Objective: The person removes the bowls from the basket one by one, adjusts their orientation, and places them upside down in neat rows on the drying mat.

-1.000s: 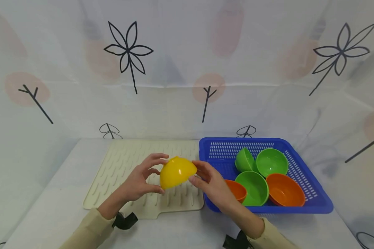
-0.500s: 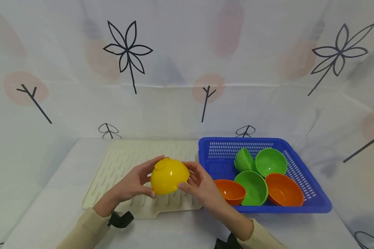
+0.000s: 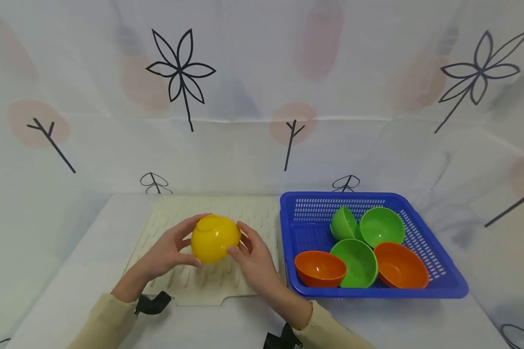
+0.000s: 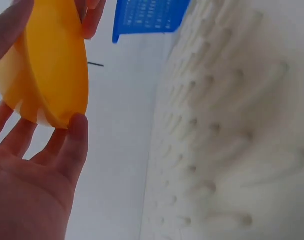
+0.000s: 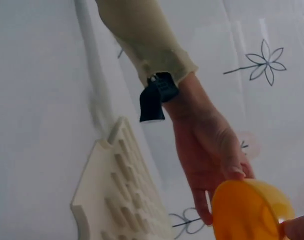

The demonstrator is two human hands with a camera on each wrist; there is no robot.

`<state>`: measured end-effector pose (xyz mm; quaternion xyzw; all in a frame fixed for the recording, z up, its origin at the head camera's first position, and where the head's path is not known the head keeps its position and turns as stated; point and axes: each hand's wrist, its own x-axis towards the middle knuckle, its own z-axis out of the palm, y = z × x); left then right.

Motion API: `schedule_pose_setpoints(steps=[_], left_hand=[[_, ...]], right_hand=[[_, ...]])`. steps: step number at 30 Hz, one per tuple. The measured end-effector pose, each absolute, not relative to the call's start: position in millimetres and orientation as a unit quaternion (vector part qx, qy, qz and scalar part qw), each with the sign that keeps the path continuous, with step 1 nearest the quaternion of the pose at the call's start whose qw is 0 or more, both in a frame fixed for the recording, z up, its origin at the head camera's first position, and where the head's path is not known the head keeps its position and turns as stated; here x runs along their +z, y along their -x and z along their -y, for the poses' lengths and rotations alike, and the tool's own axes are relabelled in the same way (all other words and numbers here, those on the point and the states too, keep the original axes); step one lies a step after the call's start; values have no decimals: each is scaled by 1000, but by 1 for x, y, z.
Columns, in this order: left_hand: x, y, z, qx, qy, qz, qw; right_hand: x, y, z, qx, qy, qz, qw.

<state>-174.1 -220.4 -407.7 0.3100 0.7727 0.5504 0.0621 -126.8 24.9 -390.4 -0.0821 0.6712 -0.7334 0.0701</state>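
Note:
A shiny yellow bowl (image 3: 215, 239) is held upside down above the cream drying mat (image 3: 262, 218), its base ring turned up and away. My left hand (image 3: 172, 248) grips its left side, thumb low at the rim and fingers behind. On the right side, my right hand (image 3: 256, 259) pinches the bowl with thumb in front and fingers at the edge. The left wrist view shows the yellow bowl (image 4: 56, 65) tilted, its hollow facing the mat (image 4: 232, 140). In the right wrist view, the left hand (image 5: 207, 150) reaches down to the bowl (image 5: 244, 212).
Right of the mat stands a blue perforated basket (image 3: 303, 230). Inside it are several bowls, among them an orange bowl (image 3: 319, 269) at the front left, another orange bowl (image 3: 401, 266) and a green bowl (image 3: 382, 226). A patterned cloth (image 3: 236, 155) hangs behind.
Both hands have carried the yellow bowl leftward over the mat and turned it so its base shows more. The orange bowl at the basket's front left has come into full view.

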Motion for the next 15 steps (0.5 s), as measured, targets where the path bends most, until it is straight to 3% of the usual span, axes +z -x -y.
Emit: schedule_pose_setpoints(steps=[15], left_hand=[[-428, 192, 240, 488, -221, -845, -20]], right_hand=[[-430, 171, 27, -700, 10, -714, 2]])
